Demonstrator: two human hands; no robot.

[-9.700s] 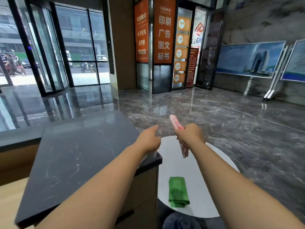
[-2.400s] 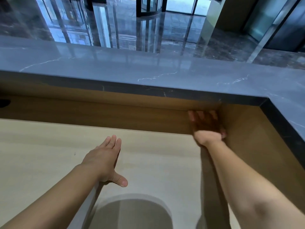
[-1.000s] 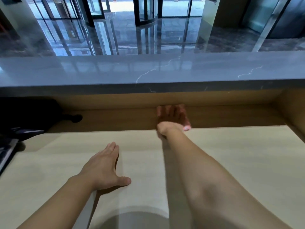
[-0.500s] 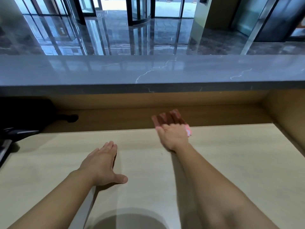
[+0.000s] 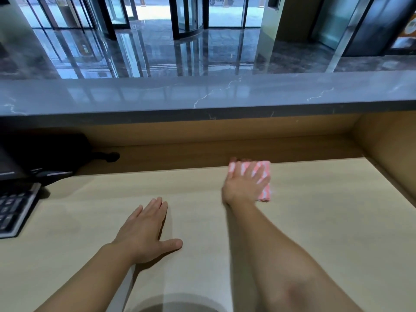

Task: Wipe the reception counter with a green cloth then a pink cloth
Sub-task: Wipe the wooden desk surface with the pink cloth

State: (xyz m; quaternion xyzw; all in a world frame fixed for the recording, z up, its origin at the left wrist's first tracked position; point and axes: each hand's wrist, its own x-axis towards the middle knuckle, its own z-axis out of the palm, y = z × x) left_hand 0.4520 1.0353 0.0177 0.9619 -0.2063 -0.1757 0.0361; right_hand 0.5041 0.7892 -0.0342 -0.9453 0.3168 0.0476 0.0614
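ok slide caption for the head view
The right hand presses the pink cloth on the light desk below the grey counter; the left hand rests open.

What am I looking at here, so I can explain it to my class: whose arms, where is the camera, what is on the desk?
There is no machine: these are a person's two bare arms, filmed by a wide-angle camera worn on the head, looking forward and down. The left hand rests flat on the pale desk. The right hand presses a pink cloth against the desk with spread fingers, near its back edge. A keyboard lies at the far left. Above runs the grey stone counter.
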